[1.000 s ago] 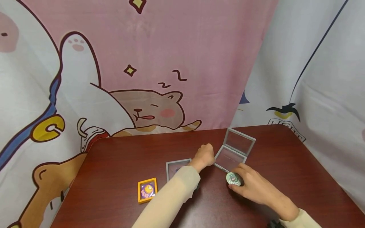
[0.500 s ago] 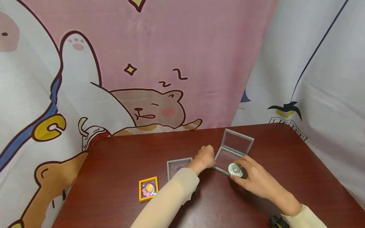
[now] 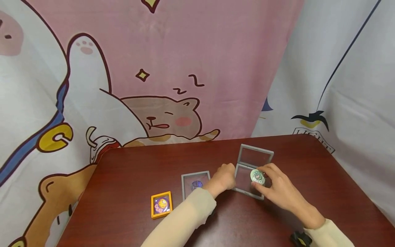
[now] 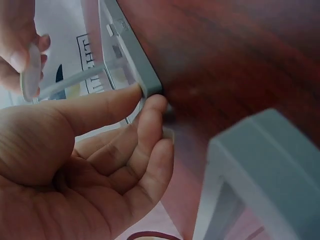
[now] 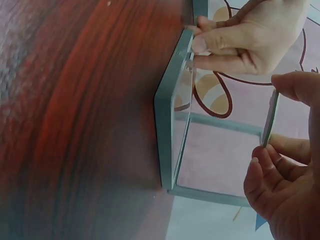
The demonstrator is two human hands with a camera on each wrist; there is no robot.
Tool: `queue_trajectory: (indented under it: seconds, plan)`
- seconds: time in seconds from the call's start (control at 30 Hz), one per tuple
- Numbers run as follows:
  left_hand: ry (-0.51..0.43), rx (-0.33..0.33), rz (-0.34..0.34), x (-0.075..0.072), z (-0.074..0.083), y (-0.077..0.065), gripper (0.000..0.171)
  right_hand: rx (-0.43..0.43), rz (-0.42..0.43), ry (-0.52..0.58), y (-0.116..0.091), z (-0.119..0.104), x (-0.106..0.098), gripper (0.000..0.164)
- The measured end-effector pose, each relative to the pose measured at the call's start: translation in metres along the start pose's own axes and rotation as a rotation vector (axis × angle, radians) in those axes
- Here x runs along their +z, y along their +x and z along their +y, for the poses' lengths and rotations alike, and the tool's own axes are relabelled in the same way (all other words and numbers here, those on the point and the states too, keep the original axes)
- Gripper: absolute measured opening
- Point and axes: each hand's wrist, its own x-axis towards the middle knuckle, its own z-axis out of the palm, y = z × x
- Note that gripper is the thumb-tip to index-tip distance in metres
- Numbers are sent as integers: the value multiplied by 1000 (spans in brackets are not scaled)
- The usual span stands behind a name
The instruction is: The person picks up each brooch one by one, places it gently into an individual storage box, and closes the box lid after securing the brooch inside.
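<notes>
A round pale-green badge (image 3: 257, 176) with a printed figure is pinched at its edges by my right hand (image 3: 279, 187). It hovers tilted over the base of a grey-framed display case (image 3: 247, 193) with a transparent panel, whose lid stands raised at the back. My left hand (image 3: 224, 176) pinches the near-left corner of that case between thumb and fingers, as the left wrist view shows. In the right wrist view the badge (image 5: 270, 119) appears edge-on, apart from the clear film of the base.
Left of my left hand lies another grey display case (image 3: 182, 185) holding a blue-purple round piece, partly hidden by the sleeve. A small yellow frame (image 3: 161, 204) with a purple badge sits farther left. Behind the brown table (image 3: 139, 164) hangs a printed curtain (image 3: 225, 68).
My right hand has lifted the badge and carried it up and forward, from beside the case's near edge to above its base. The left hand keeps its grip on the case's corner.
</notes>
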Motion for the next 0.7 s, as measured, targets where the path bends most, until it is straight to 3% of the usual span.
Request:
queue_trajectory:
  seconds: [0.23, 0.53, 0.63, 0.7]
  plan:
    - [-11, 32, -23, -10, 4, -23, 20, 18, 19, -5, 2, 6, 3, 46]
    - [56, 49, 7, 20, -8, -7, 32, 86, -66, -16, 3, 10, 7, 46]
    - [72, 59, 24, 23, -9, -9, 34, 110, -107, -20, 4, 11, 9, 46]
    - [80, 68, 27, 16, -5, -19, 33, 124, -138, -20, 4, 11, 9, 47]
